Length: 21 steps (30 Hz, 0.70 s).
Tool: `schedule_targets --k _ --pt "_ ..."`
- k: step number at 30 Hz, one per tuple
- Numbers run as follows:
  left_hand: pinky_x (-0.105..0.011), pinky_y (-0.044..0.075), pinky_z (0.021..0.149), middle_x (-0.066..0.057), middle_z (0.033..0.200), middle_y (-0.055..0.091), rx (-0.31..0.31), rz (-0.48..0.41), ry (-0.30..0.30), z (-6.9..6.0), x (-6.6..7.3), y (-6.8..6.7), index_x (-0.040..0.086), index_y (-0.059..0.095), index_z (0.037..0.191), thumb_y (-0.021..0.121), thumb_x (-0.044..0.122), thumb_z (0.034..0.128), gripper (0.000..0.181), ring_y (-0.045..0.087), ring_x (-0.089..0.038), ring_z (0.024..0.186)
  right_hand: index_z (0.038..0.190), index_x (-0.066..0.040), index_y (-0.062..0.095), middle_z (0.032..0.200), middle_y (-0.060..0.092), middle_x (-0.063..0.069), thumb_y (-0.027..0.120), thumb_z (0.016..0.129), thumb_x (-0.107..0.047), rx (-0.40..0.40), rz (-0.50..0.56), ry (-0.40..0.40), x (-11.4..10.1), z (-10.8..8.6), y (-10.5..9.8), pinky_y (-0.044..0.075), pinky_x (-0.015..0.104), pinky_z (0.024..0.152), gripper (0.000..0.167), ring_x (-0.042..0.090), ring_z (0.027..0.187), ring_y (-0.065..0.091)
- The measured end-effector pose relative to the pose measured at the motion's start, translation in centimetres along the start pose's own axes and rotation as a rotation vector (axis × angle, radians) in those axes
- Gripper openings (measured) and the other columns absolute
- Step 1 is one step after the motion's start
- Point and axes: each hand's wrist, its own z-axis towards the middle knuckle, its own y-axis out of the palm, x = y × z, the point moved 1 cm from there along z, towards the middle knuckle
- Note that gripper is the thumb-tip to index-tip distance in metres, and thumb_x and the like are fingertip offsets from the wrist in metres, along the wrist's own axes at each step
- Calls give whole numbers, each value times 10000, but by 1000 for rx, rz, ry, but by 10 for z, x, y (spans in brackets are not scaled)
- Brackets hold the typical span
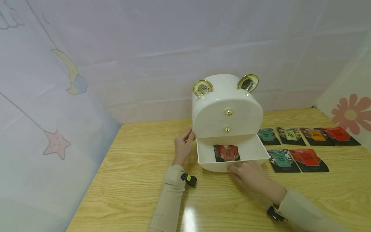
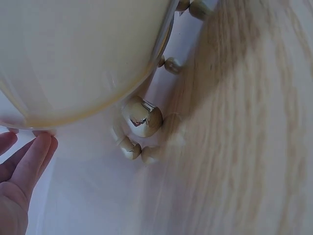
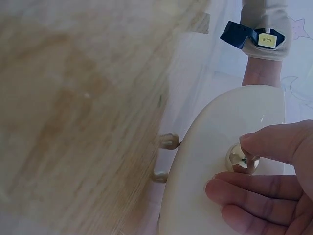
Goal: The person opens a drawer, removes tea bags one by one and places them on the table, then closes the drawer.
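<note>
A white bear-shaped drawer box (image 1: 221, 87) with gold ears stands on the table. Its bottom drawer (image 1: 250, 148) is pulled out, and a dark red packet (image 1: 228, 153) lies flat inside. In the right wrist view, my right hand (image 3: 274, 186) pinches the gold knob (image 3: 235, 156) on that drawer's front between thumb and index finger. My left hand (image 1: 183, 148) is at the box's left side. In the left wrist view its fingertips touch the box's edge, the fingers fairly straight; part of this hand lies outside that view.
To the right of the box, several flat packets lie in two rows, among them a teal-label packet (image 1: 282, 160) and a red packet (image 1: 309, 160). The wooden table (image 1: 139, 170) meets a printed cloth wall (image 1: 162, 71) behind the box. Two upper drawers show gold knobs.
</note>
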Motion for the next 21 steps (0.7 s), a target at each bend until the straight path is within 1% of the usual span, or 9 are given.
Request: schedule_targets --k 5,8,11,14,17,21 --pt "-363 531 747 -272 1049 606 -1 4 -29 0 1 0 -132 549 1149 500 -9 906 277 626 -366 886 836 -103 680 752 670 24 735 701 -54 -6 -6 3 -3 -3 -2 349 188 419 154 30 489 385" --pt "-316 535 736 -273 1033 612 -7 15 -23 0 1 -1 -128 547 1155 509 -13 897 285 626 -368 883 842 -103 678 730 656 8 723 702 -43 -23 -8 14 -5 -5 -4 318 177 417 159 27 488 348" --pt "-305 534 735 -280 1024 612 -8 20 -12 0 0 -1 -133 547 1152 524 -25 881 292 624 -373 884 852 -105 675 723 652 7 720 708 -54 -31 -4 14 -7 -7 -5 326 178 418 159 26 483 364" --pt "-318 534 739 -282 1012 615 -6 16 -4 -1 1 -1 -139 551 1143 541 -31 867 298 620 -376 888 850 -108 670 735 660 13 727 713 -70 -21 5 -1 -8 -9 -5 394 211 427 153 54 491 464" --pt "-326 534 743 -279 1004 619 -6 10 -1 -1 2 -1 -141 553 1141 549 -26 860 303 618 -374 893 856 -105 673 764 672 24 730 717 -86 -10 4 -18 -9 -11 -6 462 262 467 152 123 546 575" --pt "-328 533 748 -277 1006 619 -10 9 -4 -1 3 -2 -138 551 1145 558 -22 858 309 616 -374 899 865 -114 681 789 680 24 733 717 -100 0 -2 -32 -8 -14 -6 488 292 500 157 167 609 621"
